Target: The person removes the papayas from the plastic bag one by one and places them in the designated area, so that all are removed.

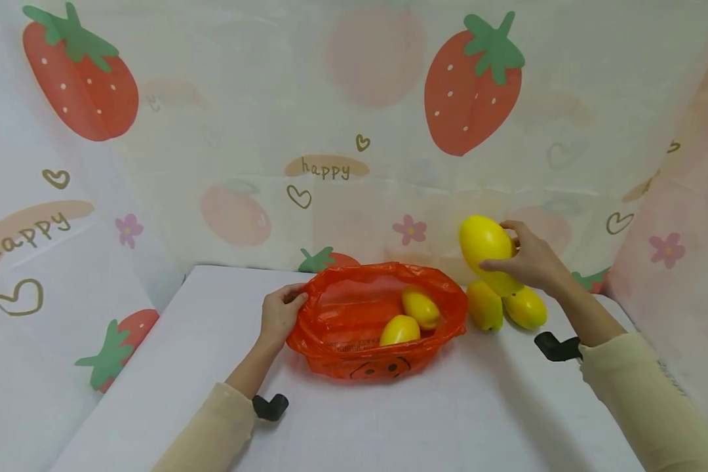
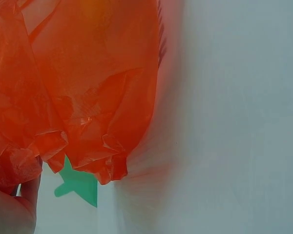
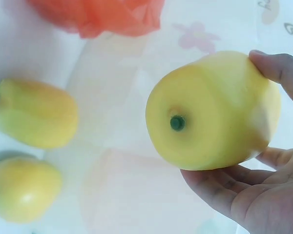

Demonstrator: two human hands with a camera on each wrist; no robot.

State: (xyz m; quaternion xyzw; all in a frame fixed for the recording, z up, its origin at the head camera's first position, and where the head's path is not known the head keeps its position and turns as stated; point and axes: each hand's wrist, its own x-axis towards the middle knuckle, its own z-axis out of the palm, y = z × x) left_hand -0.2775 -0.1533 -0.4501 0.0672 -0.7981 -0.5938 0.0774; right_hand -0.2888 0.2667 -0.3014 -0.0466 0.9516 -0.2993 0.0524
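Observation:
A red plastic bag (image 1: pixel 330 364) stands with its mouth spread wide on the table. My left hand (image 1: pixel 279 318) pinches the left part of its rim; in the left wrist view, bag film (image 2: pixel 102 92) covers most of the fingers. Inside the bag, towards the right, lie two yellow mangoes, one further back (image 1: pixel 421 308) and one nearer (image 1: pixel 400 330). Up in the air right of the bag, my right hand (image 1: pixel 528 257) grips another mango (image 1: pixel 485 242) between thumb and fingers. Its green stem end (image 3: pixel 177 123) shows in the right wrist view.
Beneath the right hand, two more mangoes, one by the bag (image 1: pixel 485 308) and one further right (image 1: pixel 526 309), lie on the white table (image 1: pixel 389 426). A strawberry-print cloth (image 1: pixel 377 131) hangs behind and at both sides.

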